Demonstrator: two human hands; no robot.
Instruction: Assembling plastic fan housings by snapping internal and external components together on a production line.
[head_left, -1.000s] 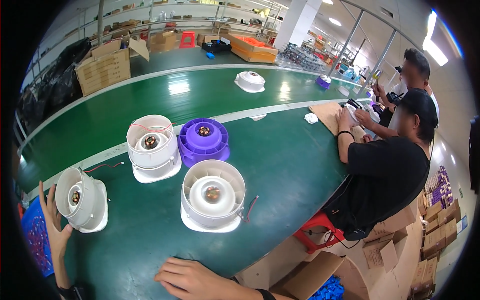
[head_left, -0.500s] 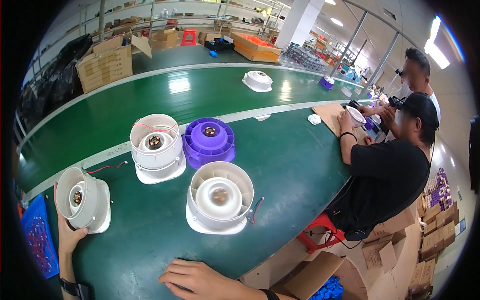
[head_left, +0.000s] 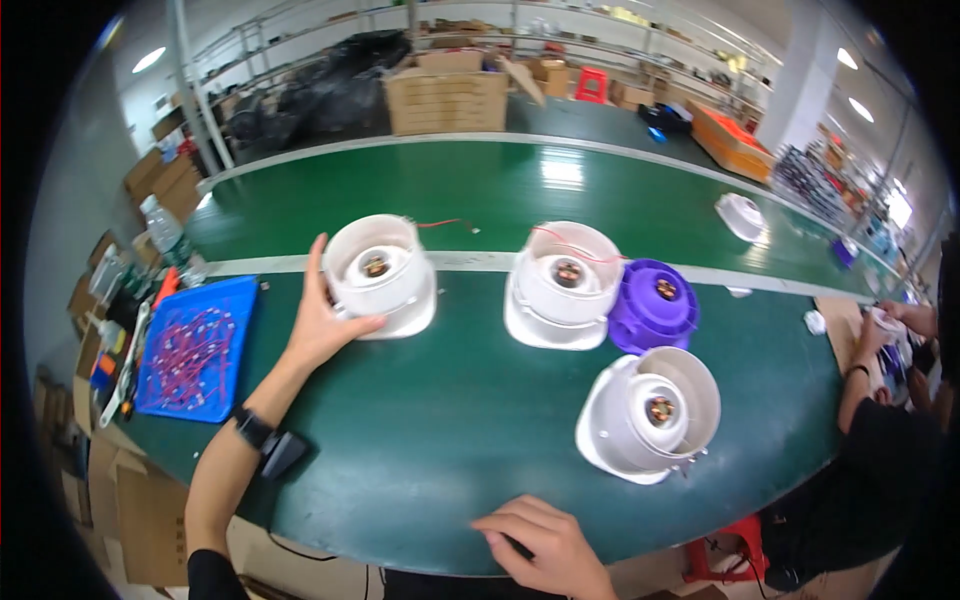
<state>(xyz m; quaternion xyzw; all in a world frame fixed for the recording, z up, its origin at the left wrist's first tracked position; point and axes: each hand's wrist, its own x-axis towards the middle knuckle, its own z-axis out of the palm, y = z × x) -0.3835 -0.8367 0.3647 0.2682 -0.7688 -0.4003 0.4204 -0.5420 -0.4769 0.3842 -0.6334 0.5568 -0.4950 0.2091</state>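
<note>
My left hand [head_left: 322, 325] grips the near left side of a white round fan housing [head_left: 395, 295], thumb in front and fingers along its wall. The housing stands on a square base, with a copper-wound motor core in its middle and a red wire at its far side. My right hand [head_left: 545, 545] rests at the table's near edge, fingers loosely stretched and holding nothing. Beyond it stands another white fan housing [head_left: 625, 430]. Farther back, a third white fan housing [head_left: 560, 300] with red wire touches a purple fan housing [head_left: 655, 315].
A blue tray [head_left: 243, 345] of red wired connectors lies at the table's left, beside hand tools and a plastic bottle [head_left: 168, 230]. A green conveyor belt [head_left: 480, 195] runs behind, carrying a white housing [head_left: 740, 217]. A co-worker [head_left: 850, 480] sits at the right.
My view has swung left, so the housings sit farther right in the picture and the blue tray shows whole. My left hand still grips the same housing; my right hand stays near the edge.
</note>
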